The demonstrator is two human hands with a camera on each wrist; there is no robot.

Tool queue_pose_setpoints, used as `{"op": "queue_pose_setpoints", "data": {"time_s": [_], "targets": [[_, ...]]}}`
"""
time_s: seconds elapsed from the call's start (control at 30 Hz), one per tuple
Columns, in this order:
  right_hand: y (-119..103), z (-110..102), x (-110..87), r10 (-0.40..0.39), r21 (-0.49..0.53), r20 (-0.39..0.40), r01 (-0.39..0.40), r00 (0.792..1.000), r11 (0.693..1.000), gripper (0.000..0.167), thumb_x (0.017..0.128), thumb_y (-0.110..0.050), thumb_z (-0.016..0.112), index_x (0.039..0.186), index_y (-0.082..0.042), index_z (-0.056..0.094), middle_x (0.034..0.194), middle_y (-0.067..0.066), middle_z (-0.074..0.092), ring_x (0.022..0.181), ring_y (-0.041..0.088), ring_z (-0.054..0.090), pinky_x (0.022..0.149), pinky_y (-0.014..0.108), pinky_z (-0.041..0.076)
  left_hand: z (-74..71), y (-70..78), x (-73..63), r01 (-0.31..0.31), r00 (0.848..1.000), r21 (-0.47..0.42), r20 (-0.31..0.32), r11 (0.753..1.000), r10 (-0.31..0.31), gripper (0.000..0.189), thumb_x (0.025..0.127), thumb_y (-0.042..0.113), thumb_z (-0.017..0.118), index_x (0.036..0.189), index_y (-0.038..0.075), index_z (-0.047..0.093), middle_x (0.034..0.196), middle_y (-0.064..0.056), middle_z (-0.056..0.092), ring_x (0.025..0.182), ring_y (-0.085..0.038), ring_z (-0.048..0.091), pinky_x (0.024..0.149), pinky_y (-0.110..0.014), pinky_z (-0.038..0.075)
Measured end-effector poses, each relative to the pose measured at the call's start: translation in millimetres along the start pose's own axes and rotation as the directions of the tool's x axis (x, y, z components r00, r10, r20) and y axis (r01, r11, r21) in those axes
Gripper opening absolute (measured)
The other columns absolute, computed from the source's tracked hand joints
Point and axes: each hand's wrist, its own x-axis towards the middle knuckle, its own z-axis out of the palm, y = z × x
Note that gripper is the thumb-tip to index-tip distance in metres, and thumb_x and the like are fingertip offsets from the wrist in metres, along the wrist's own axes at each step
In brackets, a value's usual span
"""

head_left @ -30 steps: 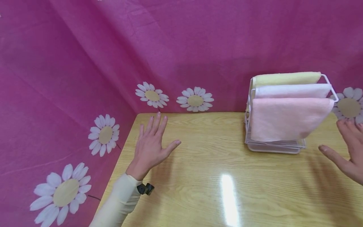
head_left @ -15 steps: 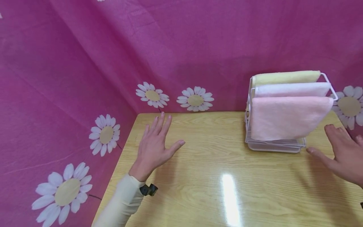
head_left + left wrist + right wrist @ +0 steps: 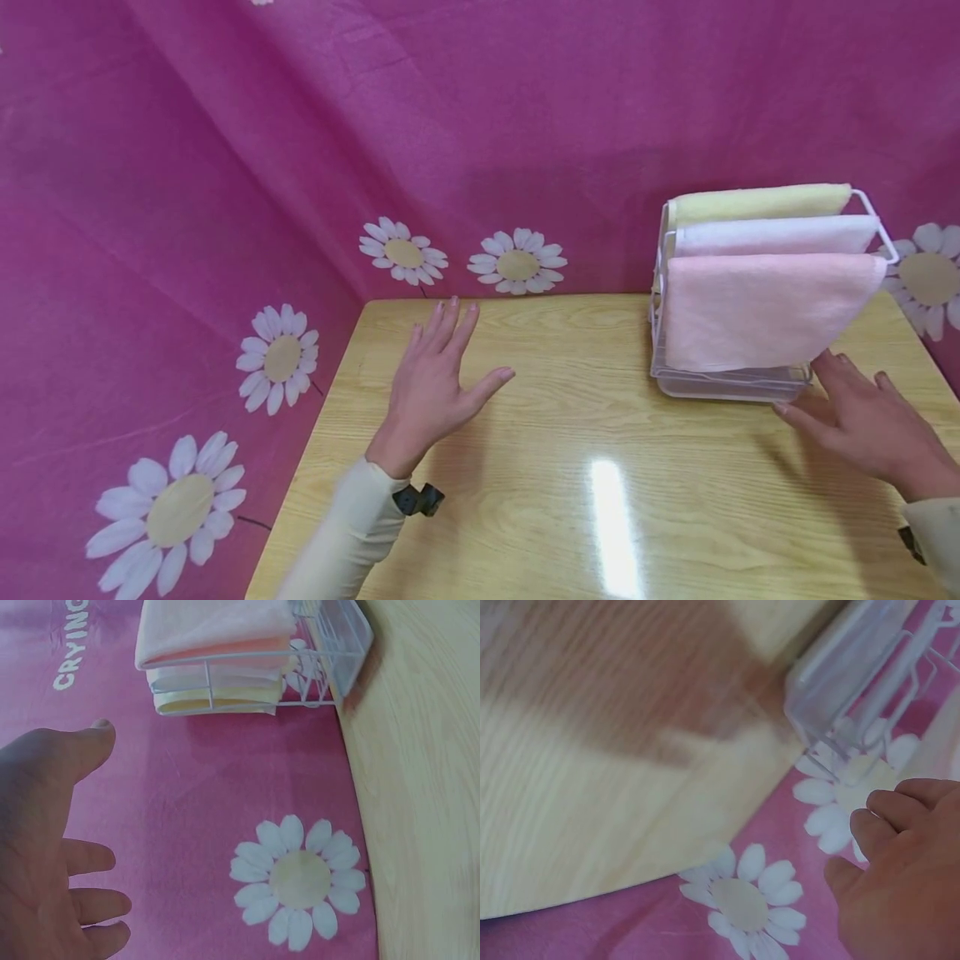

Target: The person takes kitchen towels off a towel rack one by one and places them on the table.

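Observation:
A white wire rack stands at the back right of the wooden table, on a clear plastic tray. Over its bars hang a pink towel, a white towel and a yellow towel, one behind another. My right hand is at the rack's lower right corner, fingers extended and holding nothing; its fingertips overlap the tray's corner in the head view. Well left of the rack, my left hand is spread above the table with nothing in it. The left wrist view shows its thumb and fingers apart.
The wooden table has its back edge against a magenta cloth printed with white daisies. More of that cloth runs along the left side. A bright light reflection lies on the tabletop between the arms.
My right hand has come in from the right edge, moving left to the rack's lower corner. The left hand has drifted slightly right. Rack and towels stay put.

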Motion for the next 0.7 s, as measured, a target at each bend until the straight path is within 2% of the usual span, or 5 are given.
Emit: {"op": "queue_pose_setpoints", "data": {"time_s": [0.2,0.37,0.53,0.7], "targets": [[-1,12,0.9,0.008,-0.012,0.036,-0.008,0.999,1.000,0.098,0.098,-0.050,0.061,0.161,-0.025,-0.009,0.161,0.030,0.009,0.144,0.055,0.011,0.107,0.070,-0.014,5.0,12.6,11.2,-0.053,0.996,-0.119,-0.073,0.992,0.044,0.088,0.090,0.059,0.066,0.155,0.007,0.037,0.156,-0.012,0.040,0.144,-0.031,0.035,0.115,-0.052,0.027],[-1,18,0.3,0.011,-0.015,0.057,-0.010,0.998,1.000,0.097,0.099,-0.051,0.058,0.161,-0.021,-0.009,0.162,0.029,0.007,0.146,0.052,0.007,0.107,0.069,-0.015,7.7,34.2,27.8,-0.129,0.983,-0.221,-0.160,0.967,0.094,0.082,0.089,0.046,0.074,0.151,0.003,0.043,0.148,-0.012,0.051,0.135,-0.028,0.047,0.111,-0.045,0.036],[-2,22,1.6,0.016,-0.022,0.054,-0.015,0.998,1.000,0.097,0.098,-0.051,0.059,0.162,-0.018,-0.007,0.163,0.028,0.005,0.146,0.051,0.010,0.107,0.072,-0.009,12.0,59.2,47.0,-0.227,0.958,-0.244,-0.229,0.943,0.171,0.075,0.088,0.041,0.078,0.144,0.000,0.051,0.137,-0.013,0.060,0.126,-0.024,0.056,0.107,-0.037,0.042],[-3,25,3.0,0.010,-0.030,0.047,-0.009,0.999,0.999,0.096,0.099,-0.051,0.058,0.162,-0.019,-0.006,0.165,0.023,0.001,0.148,0.048,0.006,0.107,0.073,-0.007,12.6,79.3,65.8,-0.302,0.942,-0.242,-0.221,0.922,0.251,0.062,0.087,0.037,0.080,0.133,0.000,0.061,0.128,-0.011,0.066,0.120,-0.023,0.059,0.105,-0.030,0.041]]}}
